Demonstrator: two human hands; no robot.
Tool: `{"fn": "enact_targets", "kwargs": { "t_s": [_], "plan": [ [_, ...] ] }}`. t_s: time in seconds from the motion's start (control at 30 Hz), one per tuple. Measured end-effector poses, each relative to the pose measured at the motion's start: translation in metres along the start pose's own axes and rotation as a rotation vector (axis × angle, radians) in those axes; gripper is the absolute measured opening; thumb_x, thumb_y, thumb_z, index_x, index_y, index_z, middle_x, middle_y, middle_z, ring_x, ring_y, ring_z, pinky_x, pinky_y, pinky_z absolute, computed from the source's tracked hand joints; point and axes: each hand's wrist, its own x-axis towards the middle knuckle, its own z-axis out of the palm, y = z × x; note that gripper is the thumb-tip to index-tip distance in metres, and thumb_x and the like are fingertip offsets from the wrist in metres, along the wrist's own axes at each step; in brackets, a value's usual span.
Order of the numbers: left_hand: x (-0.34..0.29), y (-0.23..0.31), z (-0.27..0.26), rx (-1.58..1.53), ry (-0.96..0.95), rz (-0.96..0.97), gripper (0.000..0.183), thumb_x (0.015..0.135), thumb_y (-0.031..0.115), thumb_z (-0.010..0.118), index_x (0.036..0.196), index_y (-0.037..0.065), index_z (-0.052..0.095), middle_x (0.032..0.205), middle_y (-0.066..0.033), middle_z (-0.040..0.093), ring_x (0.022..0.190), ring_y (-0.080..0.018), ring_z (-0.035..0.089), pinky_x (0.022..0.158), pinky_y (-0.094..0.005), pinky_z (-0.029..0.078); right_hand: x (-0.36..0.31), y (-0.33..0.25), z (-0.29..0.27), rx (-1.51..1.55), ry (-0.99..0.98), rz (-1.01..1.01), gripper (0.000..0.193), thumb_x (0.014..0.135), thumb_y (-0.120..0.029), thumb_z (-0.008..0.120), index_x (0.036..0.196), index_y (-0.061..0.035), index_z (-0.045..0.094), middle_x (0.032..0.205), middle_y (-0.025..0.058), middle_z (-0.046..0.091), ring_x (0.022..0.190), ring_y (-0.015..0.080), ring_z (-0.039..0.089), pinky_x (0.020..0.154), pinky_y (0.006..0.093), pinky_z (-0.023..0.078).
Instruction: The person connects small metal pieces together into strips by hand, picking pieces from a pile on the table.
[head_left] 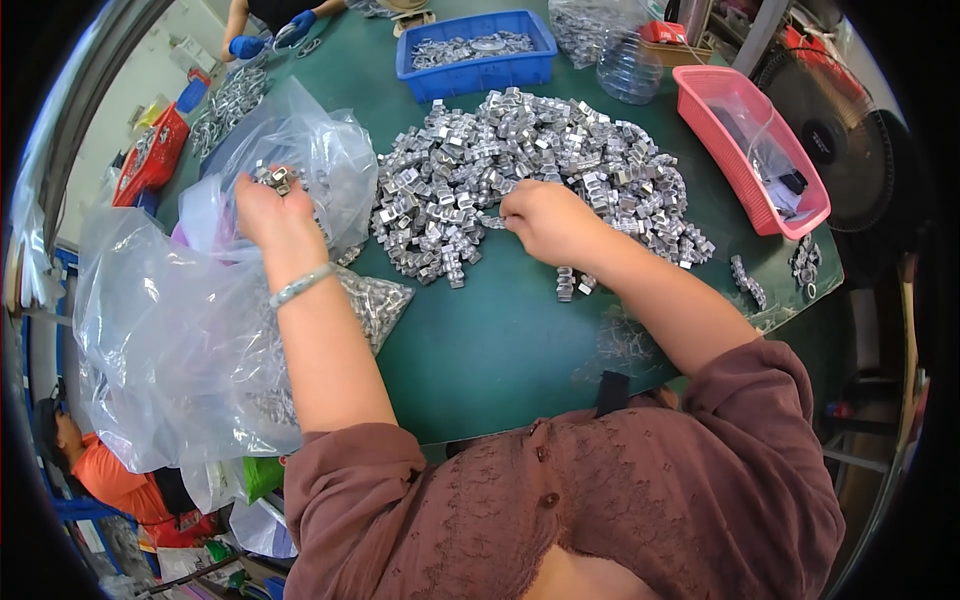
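Note:
A large heap of small silvery metal clips [530,140] covers the middle of the green table. My left hand [272,220] is raised over the clear plastic bags, palm up and fingers curled, with several metal clips [281,178] in it. At the heap's near edge, my right hand [555,225] has its fingers closed in a pinch on a metal clip [491,221]. Below my left forearm lies a clear bag filled with metal parts [378,308]. A big loose plastic bag [170,320] spreads over the table's left side.
A blue tray [476,78] of metal parts stands behind the heap. To the right are a pink basket [735,165] and a black fan [835,140]. Someone's blue-gloved hand [247,46] shows at the far left, near a red basket [150,155]. A person in orange [120,480] is at lower left.

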Motion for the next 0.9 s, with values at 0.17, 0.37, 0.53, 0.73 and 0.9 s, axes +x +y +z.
{"fn": "enact_targets", "kwargs": {
  "t_s": [0.17, 0.37, 0.53, 0.73, 0.9],
  "plan": [
    [0.001, 0.0, -0.003, 0.367, -0.039, 0.024, 0.041, 0.08, 0.016, 0.051, 0.113, -0.006, 0.039, 0.103, -0.0127, 0.048, 0.088, -0.0198, 0.051, 0.075, -0.034, 0.044, -0.007, -0.002, -0.028, 0.796, -0.199, 0.384, 0.011, 0.078, -0.009, 0.054, 0.085, -0.0002, 0.058, 0.07, 0.0046, 0.057, 0.057, 0.011, 0.053, 0.048, 0.0252, 0.042],
    [-0.066, -0.029, -0.014, 0.621, -0.469, 0.516, 0.037, 0.077, 0.011, 0.055, 0.109, -0.004, 0.044, 0.099, -0.0105, 0.049, 0.086, -0.0161, 0.049, 0.073, -0.0272, 0.042, -0.018, -0.002, -0.038, 1.2, -0.202, 0.45, 0.013, 0.082, -0.009, 0.052, 0.091, 0.0003, 0.054, 0.072, 0.0028, 0.057, 0.056, 0.0067, 0.052, 0.045, 0.0189, 0.04],
    [-0.126, -0.049, -0.051, 0.601, -0.753, -0.283, 0.016, 0.083, 0.017, 0.05, 0.088, 0.003, 0.057, 0.073, -0.0041, 0.058, 0.06, -0.011, 0.053, 0.052, -0.0217, 0.041, -0.026, -0.006, -0.042, 1.27, -0.2, 0.416, 0.013, 0.082, -0.008, 0.052, 0.092, -0.0001, 0.056, 0.073, 0.0034, 0.059, 0.056, 0.0068, 0.053, 0.047, 0.0188, 0.041],
    [-0.15, -0.056, -0.066, 0.562, -0.739, -0.554, 0.016, 0.084, 0.021, 0.052, 0.08, 0.006, 0.055, 0.064, -0.0038, 0.057, 0.051, -0.0097, 0.052, 0.045, -0.0197, 0.039, -0.029, -0.01, -0.042, 1.267, -0.198, 0.37, 0.014, 0.082, -0.008, 0.052, 0.093, 0.0003, 0.056, 0.073, 0.003, 0.059, 0.056, 0.0066, 0.053, 0.047, 0.019, 0.041],
    [-0.15, -0.061, -0.073, 0.579, -0.739, -0.567, 0.014, 0.084, 0.021, 0.053, 0.078, 0.008, 0.053, 0.063, -0.0032, 0.056, 0.051, -0.0103, 0.052, 0.046, -0.0204, 0.038, -0.029, -0.014, -0.04, 1.203, -0.168, 0.363, 0.014, 0.082, -0.006, 0.053, 0.093, 0.0011, 0.056, 0.073, 0.003, 0.058, 0.057, 0.0068, 0.053, 0.048, 0.0185, 0.041]
  ]
}}
